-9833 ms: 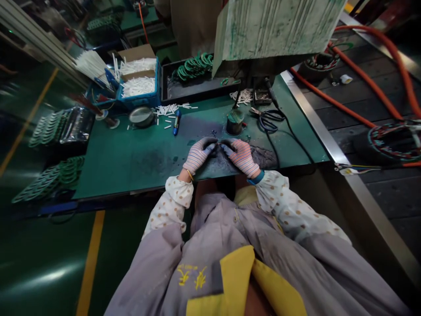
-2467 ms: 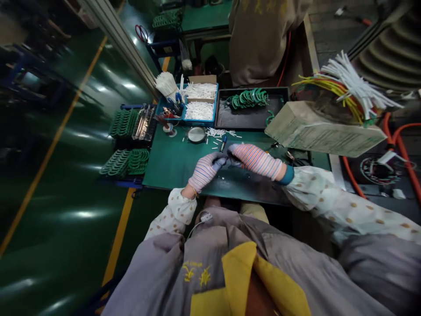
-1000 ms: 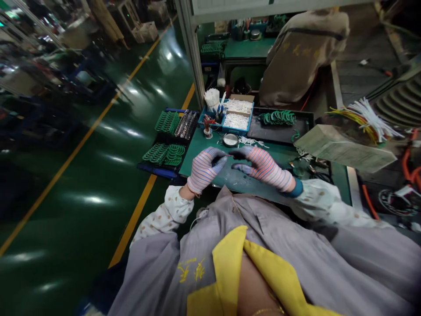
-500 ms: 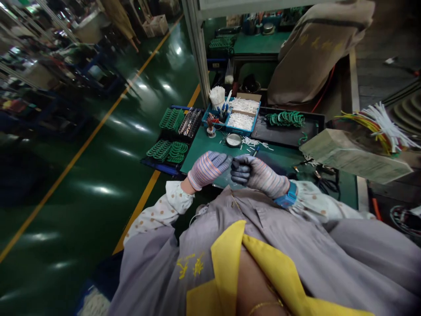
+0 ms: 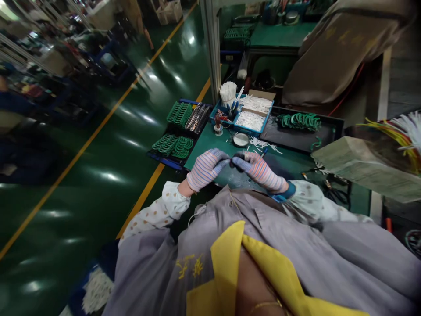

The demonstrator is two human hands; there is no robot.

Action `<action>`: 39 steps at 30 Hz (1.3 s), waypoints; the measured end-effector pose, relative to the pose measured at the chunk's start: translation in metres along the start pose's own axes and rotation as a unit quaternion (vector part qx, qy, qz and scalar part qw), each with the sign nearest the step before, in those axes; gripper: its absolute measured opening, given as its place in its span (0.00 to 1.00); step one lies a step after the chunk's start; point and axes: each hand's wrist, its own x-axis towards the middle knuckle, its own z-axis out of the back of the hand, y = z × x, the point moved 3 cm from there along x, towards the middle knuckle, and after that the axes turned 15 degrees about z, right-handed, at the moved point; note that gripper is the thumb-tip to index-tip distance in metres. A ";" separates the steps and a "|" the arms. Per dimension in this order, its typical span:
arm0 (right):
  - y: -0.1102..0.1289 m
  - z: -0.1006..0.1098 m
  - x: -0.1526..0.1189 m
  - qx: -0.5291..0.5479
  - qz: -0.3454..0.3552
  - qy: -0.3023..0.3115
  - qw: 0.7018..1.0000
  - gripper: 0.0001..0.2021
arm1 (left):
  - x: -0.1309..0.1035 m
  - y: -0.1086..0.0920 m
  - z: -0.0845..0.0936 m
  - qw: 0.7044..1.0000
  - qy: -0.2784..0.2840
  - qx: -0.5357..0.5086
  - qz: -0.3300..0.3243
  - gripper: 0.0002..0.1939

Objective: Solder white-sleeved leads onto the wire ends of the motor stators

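My left hand [image 5: 208, 168], in a striped glove, has its fingertips and thumb pinched together over the near edge of the green work surface [image 5: 226, 175]. Facing it, my right hand [image 5: 258, 168] wears a similar glove with dark fingertips, and its fingers are closed too. The two sets of fingertips almost meet; anything between them is too small or hidden to make out. Just beyond the hands are a round dish [image 5: 241, 140] of white material, scattered short white tubes [image 5: 259, 143] and a blue pen [image 5: 264, 152].
A blue tray [image 5: 255, 130] holds white tubes. Racks at left carry green curved parts [image 5: 179, 113], and a dark tray [image 5: 276, 132] at right holds more. A box [image 5: 362, 162] with coloured wires leans at far right. A metal post [image 5: 213, 48] stands behind.
My right hand has rotated so that its thumb side shows instead of its curled fingers. The left hand has turned slightly, with the thumb now visible. The view has shifted a little.
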 end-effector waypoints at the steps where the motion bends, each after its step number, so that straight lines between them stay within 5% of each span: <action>1: -0.001 -0.011 -0.005 0.128 -0.073 0.003 0.989 0.20 | -0.004 0.001 0.000 0.998 0.009 0.057 -0.036 0.09; 4: -0.003 -0.038 -0.018 0.345 -0.184 0.025 0.920 0.25 | -0.019 0.004 0.000 0.966 0.045 0.205 -0.151 0.14; 6: -0.007 -0.046 -0.022 0.346 -0.186 0.026 0.919 0.26 | -0.028 0.006 -0.001 0.949 0.063 0.243 -0.189 0.15; 9: -0.020 -0.040 -0.019 0.293 -0.163 -0.008 0.942 0.24 | -0.029 0.014 -0.004 0.968 0.062 0.213 -0.119 0.14; 12: -0.027 -0.019 -0.009 0.072 -0.038 -0.056 0.995 0.18 | -0.018 0.024 -0.004 0.995 0.038 0.089 0.024 0.18; 14: -0.024 -0.007 -0.003 -0.114 0.081 -0.071 0.988 0.17 | -0.009 0.027 -0.001 0.996 0.025 -0.027 0.084 0.26; 16: -0.021 0.003 -0.001 -0.199 0.125 -0.089 0.968 0.19 | 0.000 0.026 0.003 0.985 0.025 -0.134 0.106 0.32; 21: -0.012 0.018 -0.004 -0.197 0.057 -0.138 0.969 0.25 | 0.017 0.015 0.013 0.974 0.014 -0.200 0.107 0.35; 28: 0.003 0.017 -0.009 -0.177 0.086 -0.179 0.964 0.25 | 0.041 0.001 -0.004 0.977 0.056 -0.184 0.090 0.11; 32: 0.006 0.008 -0.014 -0.029 0.026 -0.213 0.976 0.21 | 0.045 -0.005 -0.005 0.979 0.037 -0.192 0.053 0.06; 36: 0.007 -0.021 -0.024 0.339 -0.102 -0.152 0.923 0.25 | 0.035 -0.017 0.010 0.986 -0.019 -0.087 -0.144 0.11; 39: 0.009 -0.033 -0.029 0.395 -0.105 -0.108 0.906 0.25 | 0.030 -0.019 0.020 0.965 -0.040 -0.030 -0.257 0.13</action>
